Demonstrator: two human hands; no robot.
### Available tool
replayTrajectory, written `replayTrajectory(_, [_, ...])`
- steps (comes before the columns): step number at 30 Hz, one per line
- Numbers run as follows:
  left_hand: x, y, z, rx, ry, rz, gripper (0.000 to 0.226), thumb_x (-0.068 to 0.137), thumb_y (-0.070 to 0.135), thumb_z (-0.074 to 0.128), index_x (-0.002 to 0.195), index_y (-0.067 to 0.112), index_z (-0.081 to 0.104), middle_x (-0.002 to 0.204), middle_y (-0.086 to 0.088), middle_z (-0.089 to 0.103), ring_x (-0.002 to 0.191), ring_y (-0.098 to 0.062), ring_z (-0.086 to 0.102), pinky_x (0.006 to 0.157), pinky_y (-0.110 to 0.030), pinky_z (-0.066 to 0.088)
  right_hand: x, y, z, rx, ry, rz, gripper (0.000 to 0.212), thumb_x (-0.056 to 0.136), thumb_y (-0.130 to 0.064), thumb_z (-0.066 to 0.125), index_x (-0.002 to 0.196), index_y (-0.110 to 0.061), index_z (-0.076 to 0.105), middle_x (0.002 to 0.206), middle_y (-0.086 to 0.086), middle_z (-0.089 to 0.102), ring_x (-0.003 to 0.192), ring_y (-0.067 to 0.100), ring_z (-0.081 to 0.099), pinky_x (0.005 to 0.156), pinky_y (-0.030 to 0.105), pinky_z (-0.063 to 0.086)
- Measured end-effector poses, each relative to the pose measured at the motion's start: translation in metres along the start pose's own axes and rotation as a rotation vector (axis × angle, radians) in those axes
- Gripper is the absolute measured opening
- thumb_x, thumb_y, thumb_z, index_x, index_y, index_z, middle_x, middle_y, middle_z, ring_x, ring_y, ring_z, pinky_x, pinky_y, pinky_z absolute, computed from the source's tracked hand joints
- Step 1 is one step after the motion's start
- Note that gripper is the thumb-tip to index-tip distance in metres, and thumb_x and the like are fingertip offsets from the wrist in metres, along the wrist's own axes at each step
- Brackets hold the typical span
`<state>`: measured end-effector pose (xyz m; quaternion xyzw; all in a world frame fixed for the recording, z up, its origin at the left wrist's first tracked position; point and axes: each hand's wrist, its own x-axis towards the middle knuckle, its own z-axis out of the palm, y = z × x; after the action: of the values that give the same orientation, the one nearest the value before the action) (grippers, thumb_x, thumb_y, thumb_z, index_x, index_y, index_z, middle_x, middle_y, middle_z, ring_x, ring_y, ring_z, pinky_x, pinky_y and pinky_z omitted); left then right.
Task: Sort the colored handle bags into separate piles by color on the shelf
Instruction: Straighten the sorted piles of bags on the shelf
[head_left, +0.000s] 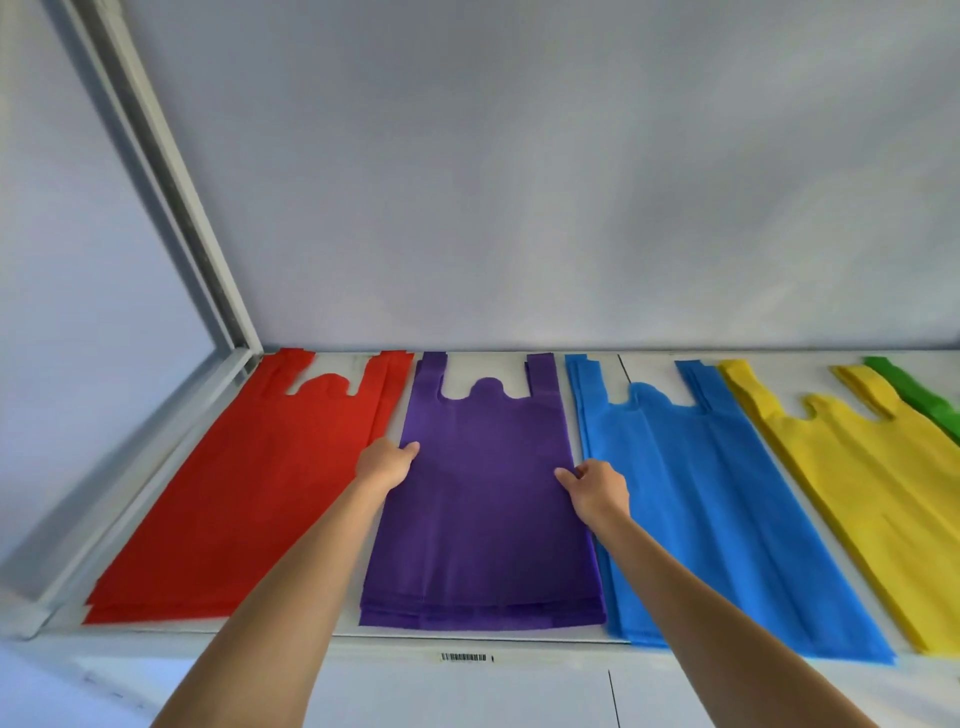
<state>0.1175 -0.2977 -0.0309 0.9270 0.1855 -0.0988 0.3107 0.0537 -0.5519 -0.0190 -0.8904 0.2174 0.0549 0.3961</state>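
Left hand (387, 460) sits on the left edge of the purple pile (483, 509), thumb on top of the fabric and fingers curled at the edge, so pinching the top purple bag; right hand (597, 488) mirrors it on the right edge, thumb and forefinger nipped on the same layer. Purple pile lies dead centre on the shelf (644, 366), handles toward 12 o'clock, bottom hems stacked at 6 with several layers showing. At 9 o'clock of it, the red pile (249, 499), close beside but apart. At 3 o'clock, the blue pile (701, 509), its left edge just beside or touching the purple, can't tell which. Further toward 3, the yellow pile (857, 478), and a green pile (919, 400) only partly in view at the far right edge. Step in hand looks like squaring up the top purple bag on its stack; sorting looks nearly done, no loose mixed bags visible. Next move likely calls for letting go with both hands evenly, without dragging the thin fabric sideways onto blue or red. A barcode sticker (465, 657) sits on the shelf's front lip at 6 o'clock.
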Motion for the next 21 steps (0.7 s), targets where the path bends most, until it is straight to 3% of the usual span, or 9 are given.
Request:
replayTrajectory(2, [0.003,-0.002,-0.002,0.042,-0.005,0.022,0.045,0.096,0.038,0.048,0.114,-0.003,0.059,0.118,-0.018,0.065,0.108,-0.034,0.061,0.087,-0.037,0.048,0.0,0.002,-0.001,0.075,-0.03,0.027,0.031,0.091,-0.034,0.058,0.081,-0.004,0.057,0.074,0.007,0.056,0.073,0.026,0.056,0.061,0.028,0.042])
replayTrajectory(6, [0.007,-0.004,-0.005,0.074,-0.039,0.013,0.052,0.096,0.041,0.047,0.126,-0.001,0.055,0.13,-0.018,0.059,0.118,-0.034,0.057,0.095,-0.038,0.047,-0.004,0.005,-0.004,0.219,-0.179,0.108,0.016,0.081,-0.007,0.066,0.097,-0.003,0.063,0.107,0.016,0.068,0.09,0.027,0.065,0.073,0.034,0.055])
replayTrajectory(9, [0.009,0.002,-0.012,0.105,-0.035,0.012,0.061,0.097,0.048,0.04,0.133,-0.001,0.05,0.137,-0.018,0.054,0.124,-0.034,0.054,0.1,-0.037,0.046,-0.013,0.003,-0.005,0.036,-0.142,0.066,0.04,0.083,-0.011,0.065,0.121,-0.002,0.056,0.118,0.015,0.062,0.105,0.03,0.061,0.086,0.036,0.051])
replayTrajectory(11, [0.014,0.004,-0.018,0.144,-0.008,0.009,0.06,0.096,0.051,0.039,0.124,0.001,0.058,0.123,-0.017,0.064,0.11,-0.033,0.063,0.094,-0.037,0.052,-0.026,0.002,-0.006,-0.238,-0.055,-0.004,0.036,0.087,-0.026,0.061,0.116,-0.005,0.055,0.121,0.013,0.058,0.109,0.03,0.058,0.083,0.034,0.047])
replayTrajectory(14, [0.024,0.011,-0.026,0.096,0.003,0.025,0.053,0.094,0.052,0.044,0.088,0.003,0.063,0.083,-0.011,0.068,0.085,-0.03,0.072,0.083,-0.038,0.059,-0.047,0.003,-0.003,-0.551,-0.052,-0.029,0.044,0.089,-0.044,0.056,0.113,-0.007,0.055,0.12,0.011,0.056,0.108,0.03,0.059,0.076,0.032,0.044])
replayTrajectory(16, [0.032,0.018,-0.028,0.003,-0.039,0.03,0.048,0.092,0.051,0.051,0.069,0.008,0.052,0.078,-0.009,0.063,0.086,-0.031,0.071,0.083,-0.039,0.059,-0.054,0.005,0.004,-0.629,-0.071,-0.002,0.056,0.087,-0.049,0.058,0.122,-0.006,0.051,0.124,0.011,0.054,0.112,0.028,0.058,0.079,0.032,0.047])
replayTrajectory(17, [0.038,0.021,-0.028,-0.041,-0.071,0.034,0.047,0.09,0.05,0.055,0.068,0.009,0.05,0.083,-0.01,0.063,0.089,-0.032,0.07,0.083,-0.04,0.059,-0.055,0.005,0.006,-0.639,-0.078,0.02,0.06,0.086,-0.049,0.06,0.126,-0.006,0.048,0.126,0.011,0.053,0.114,0.028,0.057,0.083,0.033,0.048])
replayTrajectory(19, [0.052,0.025,-0.025,-0.075,-0.136,0.04,0.046,0.083,0.049,0.065,0.085,0.003,0.058,0.098,-0.011,0.066,0.096,-0.033,0.068,0.087,-0.04,0.057,-0.052,0.004,0.008,-0.618,-0.101,0.048,0.056,0.084,-0.047,0.063,0.121,-0.008,0.049,0.128,0.01,0.053,0.116,0.028,0.056,0.085,0.033,0.048])
replayTrajectory(21, [0.066,0.024,-0.017,-0.032,-0.19,0.038,0.055,0.077,0.041,0.074,0.11,0.0,0.061,0.112,-0.012,0.067,0.102,-0.032,0.067,0.09,-0.038,0.055,-0.046,0.004,0.007,-0.558,-0.152,0.067,0.037,0.081,-0.046,0.067,0.089,-0.014,0.05,0.125,0.011,0.055,0.113,0.028,0.056,0.077,0.033,0.043])
